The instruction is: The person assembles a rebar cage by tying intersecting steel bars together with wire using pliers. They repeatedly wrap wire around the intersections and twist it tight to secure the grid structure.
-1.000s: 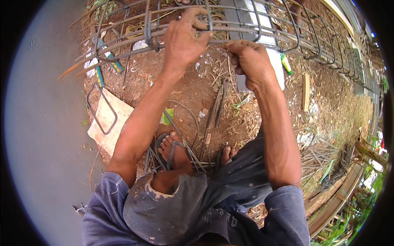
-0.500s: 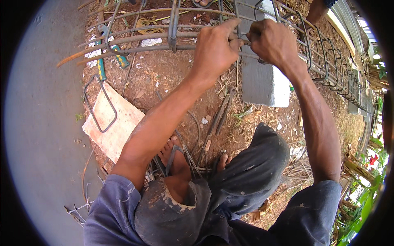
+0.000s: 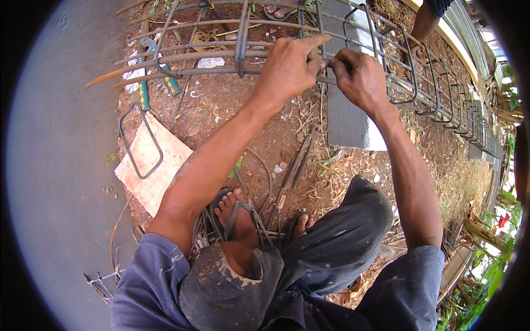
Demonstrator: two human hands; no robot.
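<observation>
A rebar cage (image 3: 240, 38) of long rusty bars and bent steel stirrups runs across the far side. My left hand (image 3: 291, 67) is at its near bars, with the index finger stretched over them and the thumb and other fingers curled in. Close on the right, almost touching it, my right hand (image 3: 360, 80) is closed with thumb and fingers pinched together. Both sets of fingertips meet beside a stirrup at the near bar. Whatever small thing they grip there is hidden by the fingers.
Green-and-yellow-handled cutters (image 3: 143, 91) lie under the cage's left end. A loose stirrup (image 3: 141, 142) rests partly on a pale board (image 3: 160, 165). A grey block (image 3: 353, 124) stands below the cage. Another person's arm (image 3: 424, 25) reaches in at upper right.
My right hand has come lower and closer to my left hand. The left hand stays at the same part of the cage. The whole view has shifted slightly.
</observation>
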